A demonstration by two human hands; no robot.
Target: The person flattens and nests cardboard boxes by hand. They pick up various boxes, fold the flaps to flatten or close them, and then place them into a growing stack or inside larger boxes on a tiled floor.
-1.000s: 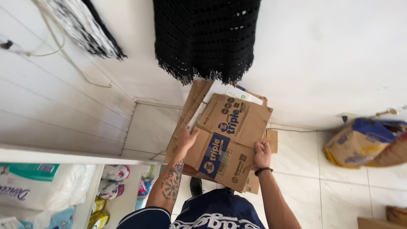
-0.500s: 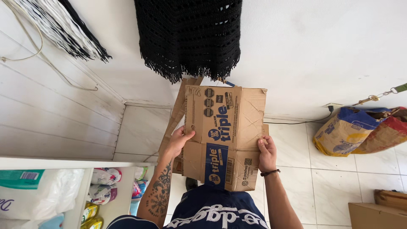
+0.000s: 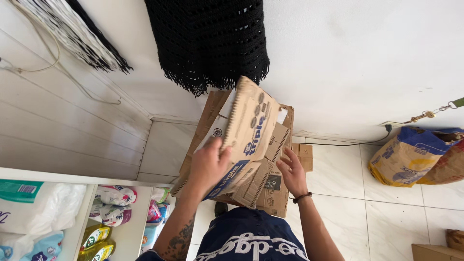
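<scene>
Head view, looking down: white wall [image 3: 367,58] fills the top, black fringed knit cloth [image 3: 212,43] hanging on it, white tiled floor [image 3: 386,193] below. Stack of flattened cardboard boxes [image 3: 285,188] leans against the wall at floor level. Flattened printed carton [image 3: 249,130] is held tilted in front of that stack, upper end toward the wall. Yellow-and-blue sack [image 3: 411,157] sits on the floor to the right, well apart. White shelf [image 3: 72,179] lower left, with soft packs and yellow bottles [image 3: 96,239]. Left hand [image 3: 209,162] clamped on the carton's left edge. Right hand [image 3: 291,170] open, fingers spread, flat against the cardboard just beside the carton.
</scene>
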